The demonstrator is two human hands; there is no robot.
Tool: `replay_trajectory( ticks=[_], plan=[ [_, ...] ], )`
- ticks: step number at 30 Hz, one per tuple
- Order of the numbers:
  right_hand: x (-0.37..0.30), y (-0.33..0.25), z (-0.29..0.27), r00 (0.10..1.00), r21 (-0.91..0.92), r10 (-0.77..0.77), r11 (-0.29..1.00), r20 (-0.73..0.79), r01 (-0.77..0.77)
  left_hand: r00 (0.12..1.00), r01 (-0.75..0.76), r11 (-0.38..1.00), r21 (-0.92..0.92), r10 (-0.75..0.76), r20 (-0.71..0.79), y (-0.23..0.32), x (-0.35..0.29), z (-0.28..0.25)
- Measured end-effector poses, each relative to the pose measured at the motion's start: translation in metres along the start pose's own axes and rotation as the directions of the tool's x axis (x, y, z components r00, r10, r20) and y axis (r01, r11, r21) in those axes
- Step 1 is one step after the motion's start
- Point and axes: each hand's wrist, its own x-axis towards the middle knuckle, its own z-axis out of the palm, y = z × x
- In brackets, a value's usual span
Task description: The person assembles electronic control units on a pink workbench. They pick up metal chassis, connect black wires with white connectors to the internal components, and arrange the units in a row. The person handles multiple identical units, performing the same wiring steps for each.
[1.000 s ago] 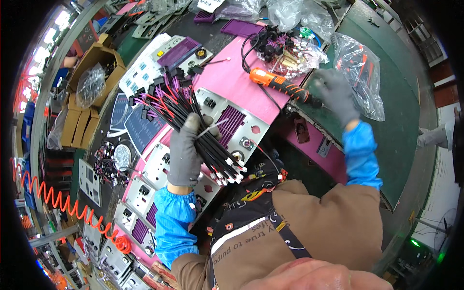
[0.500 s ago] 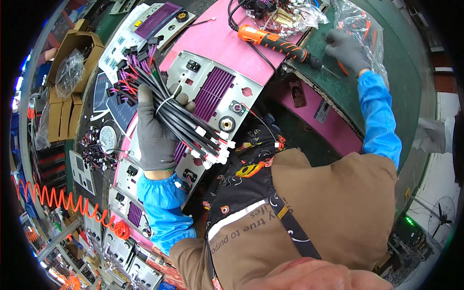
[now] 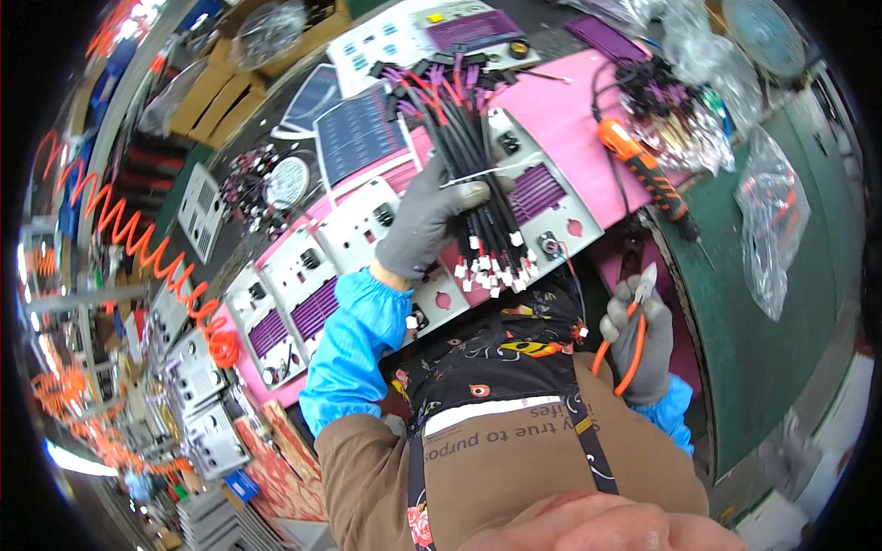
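My left hand (image 3: pixel 424 220), in a grey glove, is closed around a bundle of black cables (image 3: pixel 459 147). The cables have a white tie around them, black and purple connectors at the far end and small white plugs at the near end. Beneath the bundle lies a metal panel (image 3: pixel 577 220) with a purple grille. My right hand (image 3: pixel 648 354), also gloved, grips orange-handled cutting pliers (image 3: pixel 632 363) near the table edge in front of my body. The jaws of the pliers point away from me.
An orange and black electric screwdriver (image 3: pixel 643 165) lies across the pink mat's right side. A clear plastic bag (image 3: pixel 772 225) rests on the green tabletop (image 3: pixel 735 386). More panels (image 3: pixel 303 285) line the left, beside a coiled orange air hose (image 3: pixel 138 234) and cardboard boxes (image 3: pixel 216 106).
My right hand has come back from the plastic bag toward my body and now holds the cutting pliers. The cable bundle stays in my left hand. The whole view has turned.
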Motion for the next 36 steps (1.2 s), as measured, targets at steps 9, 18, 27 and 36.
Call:
replay_trajectory(
  ticks=[9,18,27,36],
  plan=[
    [-0.012,-0.035,0.029,0.950,-0.549,0.284,0.818,0.126,-0.172,0.997,-0.056,0.980,-0.192,0.065,0.036,0.006,-0.007,-0.005],
    [0.056,-0.032,0.109,0.650,-0.524,-0.057,-0.647,0.758,0.554,0.972,-0.230,0.965,-0.127,0.235,0.025,-0.004,-0.015,0.010],
    [0.062,-0.021,0.123,0.580,-0.439,-0.100,-0.759,0.808,0.480,0.954,-0.293,0.953,-0.075,0.287,-0.082,-0.005,-0.022,0.008],
    [0.071,-0.014,0.130,0.484,-0.311,-0.120,-0.889,0.867,0.337,0.905,-0.379,0.926,0.007,0.372,-0.205,-0.013,-0.022,0.015]
  ],
)
